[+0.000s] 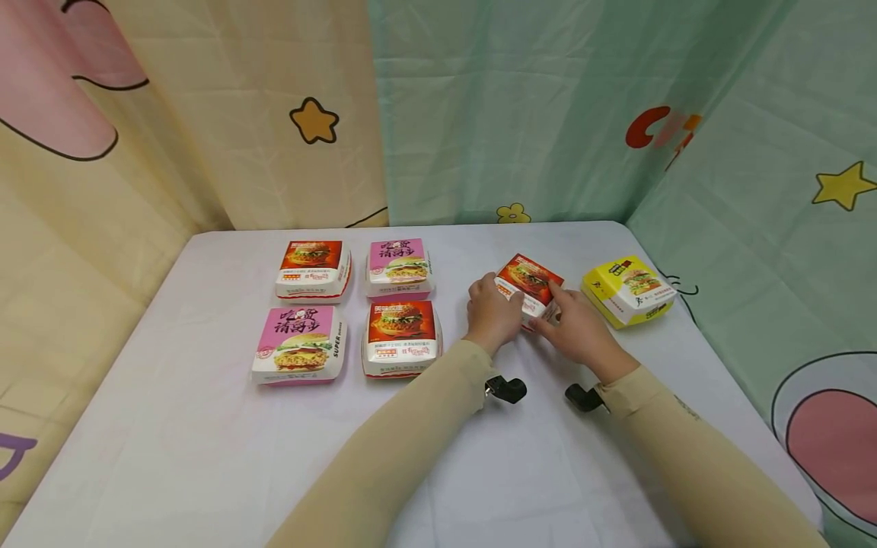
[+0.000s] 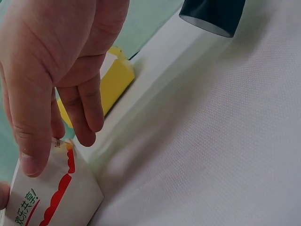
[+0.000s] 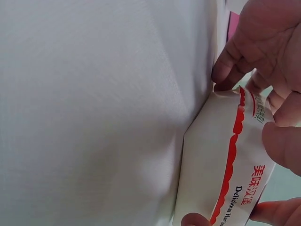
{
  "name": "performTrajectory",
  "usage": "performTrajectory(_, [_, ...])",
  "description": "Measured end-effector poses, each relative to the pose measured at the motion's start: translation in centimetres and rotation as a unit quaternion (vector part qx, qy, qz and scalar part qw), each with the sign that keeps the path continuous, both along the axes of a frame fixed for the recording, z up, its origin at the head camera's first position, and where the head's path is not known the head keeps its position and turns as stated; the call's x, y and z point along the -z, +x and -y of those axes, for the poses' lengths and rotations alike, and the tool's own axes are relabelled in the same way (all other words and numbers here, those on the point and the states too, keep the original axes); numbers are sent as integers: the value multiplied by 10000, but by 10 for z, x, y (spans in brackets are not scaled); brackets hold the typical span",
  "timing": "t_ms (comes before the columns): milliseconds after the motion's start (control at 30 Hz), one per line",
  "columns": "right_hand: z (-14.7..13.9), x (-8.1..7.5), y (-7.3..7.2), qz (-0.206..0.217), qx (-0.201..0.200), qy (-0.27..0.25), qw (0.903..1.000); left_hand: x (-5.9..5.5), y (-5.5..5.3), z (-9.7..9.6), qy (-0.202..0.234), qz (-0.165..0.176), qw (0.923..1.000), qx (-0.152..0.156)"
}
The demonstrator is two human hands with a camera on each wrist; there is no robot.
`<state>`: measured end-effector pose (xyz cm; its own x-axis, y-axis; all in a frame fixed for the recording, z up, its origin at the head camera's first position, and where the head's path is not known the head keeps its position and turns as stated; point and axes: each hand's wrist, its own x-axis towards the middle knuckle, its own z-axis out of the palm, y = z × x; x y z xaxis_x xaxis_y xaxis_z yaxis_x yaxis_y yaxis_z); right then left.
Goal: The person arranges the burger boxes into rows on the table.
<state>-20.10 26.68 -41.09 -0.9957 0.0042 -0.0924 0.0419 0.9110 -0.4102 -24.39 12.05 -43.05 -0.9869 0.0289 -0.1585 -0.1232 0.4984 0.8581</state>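
Note:
Both hands are on a red and white burger box point(image 1: 529, 275), which stands turned at an angle on the white table, its printed lid facing up. My left hand point(image 1: 495, 313) grips its left side, the thumb along the front wall and the other fingers around the far corner. On the opposite side, my right hand point(image 1: 582, 329) holds the right end with its thumb at the near corner. The right wrist view shows the front wall of the box point(image 3: 211, 160) low against the cloth, with thumbs from both hands at its upper edge.
Right of the hands lies a yellow burger box point(image 1: 629, 291). Left stand two pink burger boxes point(image 1: 399, 268) point(image 1: 299, 345) and two more red and white ones point(image 1: 314, 270) point(image 1: 402, 339), in two rows. Printed curtains point(image 1: 493, 114) hang behind the white table point(image 1: 171, 441).

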Motion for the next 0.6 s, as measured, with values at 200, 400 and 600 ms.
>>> performTrajectory(200, [3, 0, -5, 146, 9, -60, 9999, 1, 0, 2, 49, -124, 9999, -36])
performTrajectory(400, [6, -1, -9, 201, -49, -139, 9997, 1, 0, 3, 106, -109, 9998, -133])
performTrajectory(600, [6, 0, -15, 222, -51, -233, 9995, 1, 0, 4, 130, -1, 9997, -187])
